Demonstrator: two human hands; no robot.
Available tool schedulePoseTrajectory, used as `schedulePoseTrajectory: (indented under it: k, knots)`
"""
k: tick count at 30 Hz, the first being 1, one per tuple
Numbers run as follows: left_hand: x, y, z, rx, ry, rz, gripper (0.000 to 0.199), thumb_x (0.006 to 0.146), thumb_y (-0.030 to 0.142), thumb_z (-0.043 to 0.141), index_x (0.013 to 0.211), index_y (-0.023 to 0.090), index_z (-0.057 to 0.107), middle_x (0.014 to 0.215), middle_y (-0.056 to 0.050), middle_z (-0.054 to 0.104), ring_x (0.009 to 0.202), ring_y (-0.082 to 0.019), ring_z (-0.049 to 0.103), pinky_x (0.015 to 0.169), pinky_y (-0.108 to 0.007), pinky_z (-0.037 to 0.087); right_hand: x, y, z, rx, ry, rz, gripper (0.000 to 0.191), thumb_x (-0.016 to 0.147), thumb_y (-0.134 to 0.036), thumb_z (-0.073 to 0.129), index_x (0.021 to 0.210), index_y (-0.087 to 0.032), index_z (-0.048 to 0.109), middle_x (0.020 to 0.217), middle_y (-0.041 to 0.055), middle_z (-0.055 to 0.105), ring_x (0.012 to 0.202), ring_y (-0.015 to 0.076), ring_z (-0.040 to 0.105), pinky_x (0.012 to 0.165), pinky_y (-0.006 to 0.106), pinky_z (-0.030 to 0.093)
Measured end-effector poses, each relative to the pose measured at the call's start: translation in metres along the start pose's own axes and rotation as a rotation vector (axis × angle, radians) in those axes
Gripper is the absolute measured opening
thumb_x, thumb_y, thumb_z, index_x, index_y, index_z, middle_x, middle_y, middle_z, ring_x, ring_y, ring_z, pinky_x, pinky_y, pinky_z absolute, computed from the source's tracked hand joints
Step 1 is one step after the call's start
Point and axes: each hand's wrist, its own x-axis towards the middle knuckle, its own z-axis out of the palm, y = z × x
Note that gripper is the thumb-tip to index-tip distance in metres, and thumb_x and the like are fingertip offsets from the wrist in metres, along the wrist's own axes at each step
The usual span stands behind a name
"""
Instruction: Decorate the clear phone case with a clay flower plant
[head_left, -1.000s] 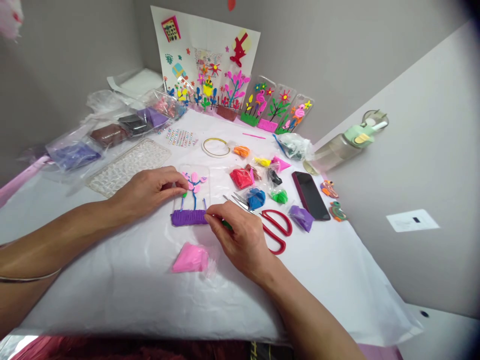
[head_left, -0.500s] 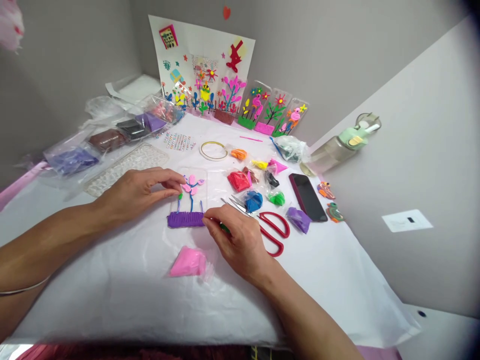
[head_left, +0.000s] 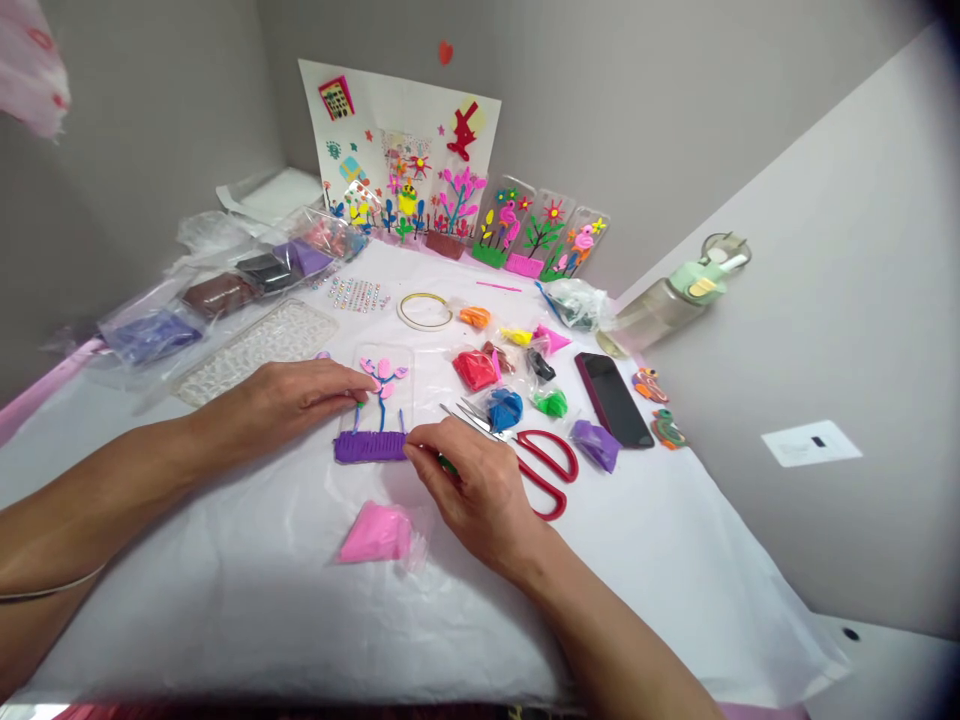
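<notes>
A clear phone case (head_left: 397, 375) lies on the table, decorated with a purple clay strip (head_left: 369, 447), blue stems and a pink clay flower (head_left: 384, 375). My left hand (head_left: 304, 395) reaches over its left side, fingers stretched out and fingertips resting by a small green clay piece (head_left: 361, 405) on a short stem. That piece is mostly covered by the fingers. At the case's lower right corner, my right hand (head_left: 472, 480) is closed, thumb and forefinger pinched together. A bit of green clay (head_left: 448, 465) shows within its curled fingers.
Red-handled scissors (head_left: 551, 455) lie partly under my right hand. Beyond are bagged clays, including red (head_left: 476, 370) and blue (head_left: 505, 409), and a phone (head_left: 615, 400). A pink clay bag (head_left: 376, 532) sits in front. A bottle (head_left: 664, 305) stands right; decorated cases (head_left: 504, 225) lean at the back.
My left fingers have gone from a loose pinch beside the green piece to lying flatter over it, hiding most of it. My right hand stays nearly still. The view has tilted slightly.
</notes>
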Motion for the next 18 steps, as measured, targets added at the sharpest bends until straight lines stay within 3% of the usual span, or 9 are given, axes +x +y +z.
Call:
schedulePoseTrajectory:
  k: [5,12,18]
  knots:
    - [0.000,0.003,-0.005,-0.022,0.017,-0.034,0.031,0.102,0.046,0.056,0.124,0.033,0.074,0.116,-0.002,0.081,0.101,-0.024,0.077,0.093,-0.035,0.059,0.001,0.000,-0.001,-0.003,-0.004,0.009,0.018,0.110,-0.021,0.056,0.100,-0.019,0.071,0.083,0.0023,0.074,0.070,0.0142,0.067,0.064,0.026,0.046]
    - [0.005,0.012,-0.003,-0.043,0.085,-0.237,0.039,0.094,0.055,0.063,0.121,0.028,0.071,0.115,-0.006,0.068,0.109,-0.029,0.068,0.100,-0.044,0.051,0.001,0.000,0.001,0.010,-0.034,0.023,0.017,0.110,-0.021,0.057,0.100,-0.019,0.071,0.084,0.0028,0.075,0.070,0.0143,0.067,0.065,0.025,0.046]
    - [0.008,0.006,0.004,-0.082,0.055,-0.244,0.046,0.090,0.059,0.065,0.119,0.024,0.069,0.112,-0.007,0.064,0.107,-0.029,0.067,0.100,-0.047,0.052,0.000,0.001,0.003,-0.001,-0.040,0.025,0.019,0.110,-0.023,0.056,0.100,-0.020,0.071,0.085,0.0029,0.076,0.071,0.0145,0.068,0.065,0.026,0.047]
